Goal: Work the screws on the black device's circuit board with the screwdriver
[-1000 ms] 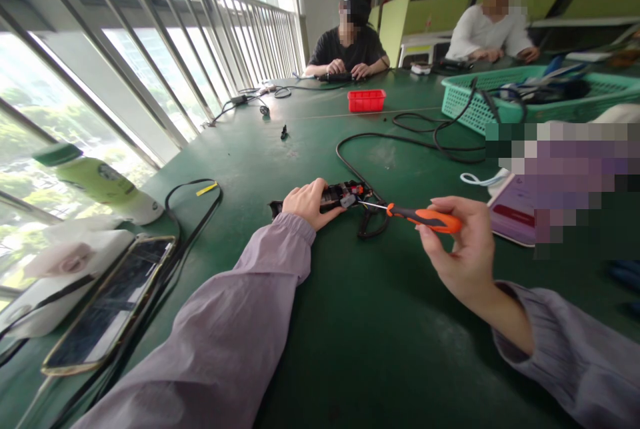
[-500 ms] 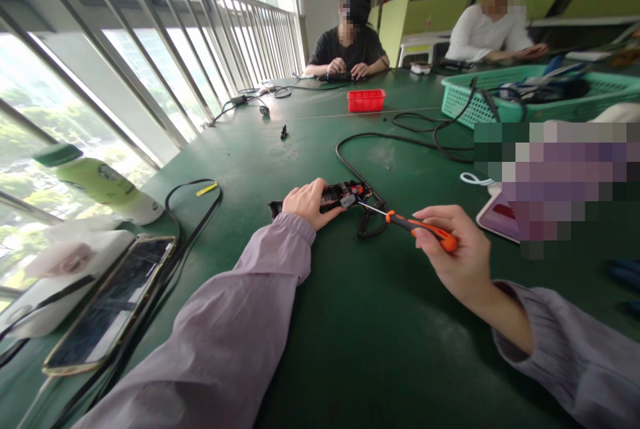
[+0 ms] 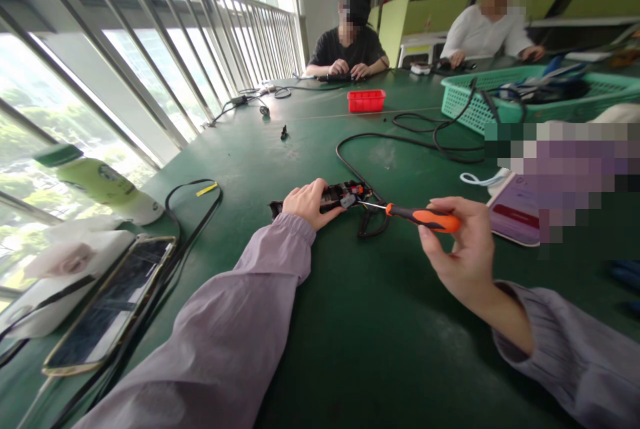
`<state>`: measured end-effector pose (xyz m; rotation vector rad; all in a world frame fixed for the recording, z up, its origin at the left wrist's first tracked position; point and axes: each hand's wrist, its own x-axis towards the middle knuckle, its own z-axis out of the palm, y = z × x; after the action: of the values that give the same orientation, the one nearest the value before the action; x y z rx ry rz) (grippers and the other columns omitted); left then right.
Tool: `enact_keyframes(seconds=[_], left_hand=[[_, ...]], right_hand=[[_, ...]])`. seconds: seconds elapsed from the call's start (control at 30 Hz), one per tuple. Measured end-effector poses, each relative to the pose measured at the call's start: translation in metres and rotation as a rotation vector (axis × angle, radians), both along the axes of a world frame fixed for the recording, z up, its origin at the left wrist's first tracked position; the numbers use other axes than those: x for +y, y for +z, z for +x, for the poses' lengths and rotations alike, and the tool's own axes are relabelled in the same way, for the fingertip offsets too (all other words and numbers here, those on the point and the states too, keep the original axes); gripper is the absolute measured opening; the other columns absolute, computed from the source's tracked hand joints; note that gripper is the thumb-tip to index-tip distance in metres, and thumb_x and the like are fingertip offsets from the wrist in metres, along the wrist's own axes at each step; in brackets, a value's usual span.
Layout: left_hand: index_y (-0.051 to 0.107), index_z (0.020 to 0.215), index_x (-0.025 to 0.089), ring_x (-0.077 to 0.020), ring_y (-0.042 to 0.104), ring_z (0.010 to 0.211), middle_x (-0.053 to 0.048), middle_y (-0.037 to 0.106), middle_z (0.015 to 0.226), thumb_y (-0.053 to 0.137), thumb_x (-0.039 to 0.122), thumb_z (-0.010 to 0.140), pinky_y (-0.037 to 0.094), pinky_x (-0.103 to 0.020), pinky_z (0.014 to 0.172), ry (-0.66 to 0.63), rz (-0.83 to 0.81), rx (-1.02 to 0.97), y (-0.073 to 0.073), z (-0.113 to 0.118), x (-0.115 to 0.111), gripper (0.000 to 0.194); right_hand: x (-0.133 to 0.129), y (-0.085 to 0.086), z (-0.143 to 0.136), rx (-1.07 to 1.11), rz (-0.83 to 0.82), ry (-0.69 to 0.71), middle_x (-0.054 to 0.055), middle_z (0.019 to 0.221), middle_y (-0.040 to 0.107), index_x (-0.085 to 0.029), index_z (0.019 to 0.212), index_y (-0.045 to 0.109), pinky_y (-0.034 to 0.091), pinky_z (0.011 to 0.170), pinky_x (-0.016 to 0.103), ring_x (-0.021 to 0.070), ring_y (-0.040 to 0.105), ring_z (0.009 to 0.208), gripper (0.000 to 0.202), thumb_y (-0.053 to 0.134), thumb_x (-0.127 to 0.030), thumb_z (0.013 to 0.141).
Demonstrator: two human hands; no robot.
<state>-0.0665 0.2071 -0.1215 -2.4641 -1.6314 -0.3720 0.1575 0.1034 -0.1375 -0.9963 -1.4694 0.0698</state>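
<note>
My left hand [image 3: 306, 204] is closed around a black corded device [image 3: 336, 197] lying on the green table, its casing open at the right end with red and grey parts showing. In my right hand [image 3: 463, 242] is an orange and black screwdriver [image 3: 425, 216], pinched by its handle between thumb and fingers. The screwdriver's thin shaft points left, and its tip is at the open end of the device; whether it touches a part I cannot tell. A black cable [image 3: 345, 157] runs from the device towards the back right.
A red bin [image 3: 366, 101] and a small black part [image 3: 283, 132] lie farther back. The green basket [image 3: 463, 101] holds tools. Left are a bottle [image 3: 100, 182], a phone [image 3: 113, 306] and a strap [image 3: 219, 199]. Another phone [image 3: 517, 216] is held up at right. Two people sit opposite.
My right hand has turned the screwdriver to a flatter angle, its handle end shifting slightly right and up. The phone at right has lifted. The white-sleeved person's hands have moved apart.
</note>
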Motion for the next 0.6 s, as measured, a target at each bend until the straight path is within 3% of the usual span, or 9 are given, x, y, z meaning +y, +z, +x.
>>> enact_keyframes(seconds=[0.17,0.33,0.5,0.6], left_hand=[[0.047,0.101,0.019,-0.0220,0.062,0.088,-0.005,0.065,0.093,0.050,0.062,0.074,0.042,-0.030,0.076,0.003,-0.006,-0.003,0.0002,0.0003,-0.0004,0.051],[0.048,0.102,0.019,-0.0224,0.062,0.089,-0.006,0.065,0.093,0.051,0.062,0.074,0.043,-0.031,0.076,0.004,-0.006,-0.003,0.0011,0.0007,-0.0008,0.051],[0.048,0.102,0.018,-0.0227,0.062,0.089,-0.006,0.065,0.093,0.051,0.061,0.075,0.043,-0.031,0.076,0.004,-0.015,0.000,0.0024,0.0011,-0.0017,0.051],[0.048,0.102,0.019,-0.0226,0.061,0.090,-0.006,0.065,0.093,0.051,0.061,0.074,0.043,-0.031,0.076,0.003,-0.018,-0.007,0.0016,0.0009,-0.0012,0.051]], right_hand=[[-0.0022,0.0008,0.0000,-0.050,-0.194,0.067,-0.001,0.075,0.056,-0.023,0.097,0.054,0.046,0.051,0.024,0.0102,0.056,0.056,0.021,0.059,-0.019,0.077],[-0.0015,0.0004,0.0001,-0.012,-0.021,-0.004,0.004,0.093,0.056,-0.022,0.102,0.052,0.050,0.071,0.030,0.0162,0.058,0.082,0.033,0.063,-0.016,0.071],[-0.0034,0.0013,-0.0007,-0.054,-0.204,0.095,-0.003,0.069,0.055,-0.022,0.095,0.054,0.045,0.050,0.023,0.0097,0.055,0.054,0.019,0.058,-0.017,0.077],[-0.0029,0.0017,-0.0008,-0.028,-0.117,0.041,0.000,0.080,0.057,-0.022,0.099,0.053,0.049,0.060,0.026,0.0129,0.059,0.067,0.027,0.060,-0.017,0.074]])
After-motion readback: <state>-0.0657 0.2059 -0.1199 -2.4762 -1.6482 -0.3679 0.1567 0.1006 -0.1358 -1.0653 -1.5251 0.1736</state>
